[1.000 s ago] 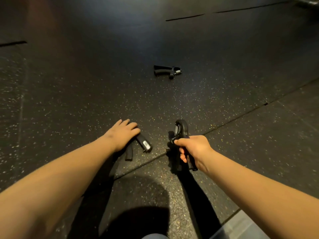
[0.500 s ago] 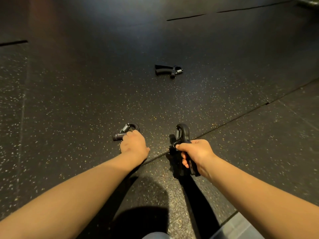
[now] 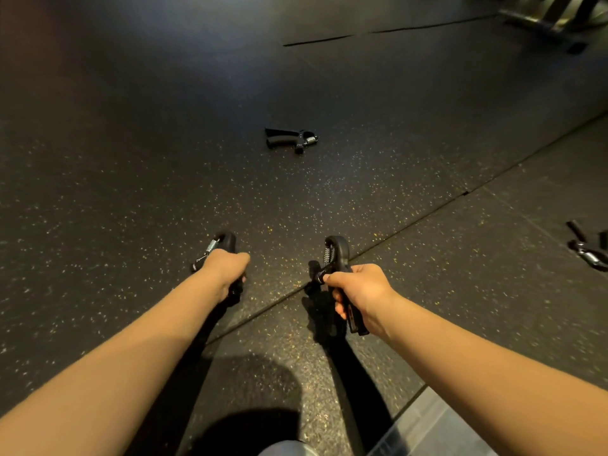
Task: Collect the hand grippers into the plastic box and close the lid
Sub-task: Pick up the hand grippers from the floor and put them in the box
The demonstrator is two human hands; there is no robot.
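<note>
The room is dim. A soft glow shines on the far floor (image 3: 230, 77). Dark shadows fall near the bottom. The picture bends at its edges, and the top right corner looks blurry.

Near centre, one hand gripper (image 3: 224, 242) is held in the left hand (image 3: 227, 269) and, to its right, a second gripper (image 3: 336, 253) in the right hand (image 3: 360, 287), both over the floor (image 3: 131, 166). A floor seam (image 3: 427, 212) runs between them from near left to far right. A third gripper (image 3: 291, 139) lies farther off beyond the seam, a fourth gripper (image 3: 589, 250) lies at the right edge on the seam's near side, and a rack (image 3: 552, 18) stands in the far right corner.
</note>
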